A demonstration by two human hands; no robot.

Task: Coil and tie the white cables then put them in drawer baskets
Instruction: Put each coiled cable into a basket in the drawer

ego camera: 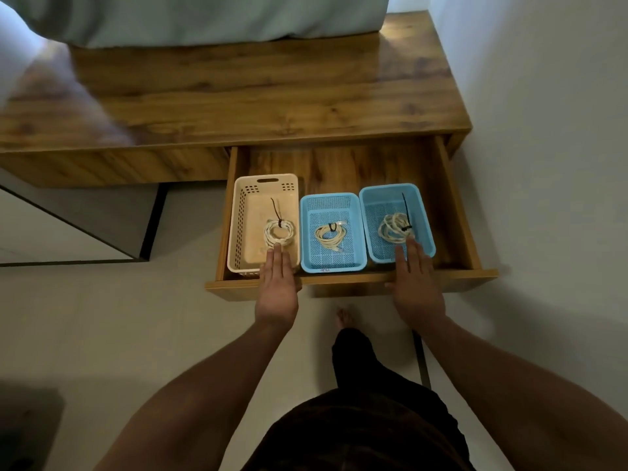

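**Status: storage stage, near completion.**

1. Wooden unit (272,96): lies beyond the fingertips of both hands. No loose cable is visible on its top.
2. Drawer (346,278): pulled out. Its front board runs beneath both palms, and its interior extends ahead of the fingertips.
3. Beige basket (238,226): its near rim lies under the left fingers (277,258).
4. Middle blue basket (303,229): sits between the two sets of fingers, touched by neither.
5. Right blue basket (426,226): its near rim lies under the right fingers (413,253).
6. Left hand (278,283) and right hand (416,283): both are flat and palm down, with fingers straight and held together. Neither grips anything.
7. White cables: one coil per basket. The left coil (279,232) is just ahead of the left fingertips. The middle coil (331,234) is between the hands. The right coil (394,227) is just ahead of the right fingertips.
8. Black ties (280,223): one binds each coil.

**Assessment:** coiling, tying and placement appear to be done for all three visible cables. The probable remaining step is pushing the drawer closed, and the hand position suits that push.
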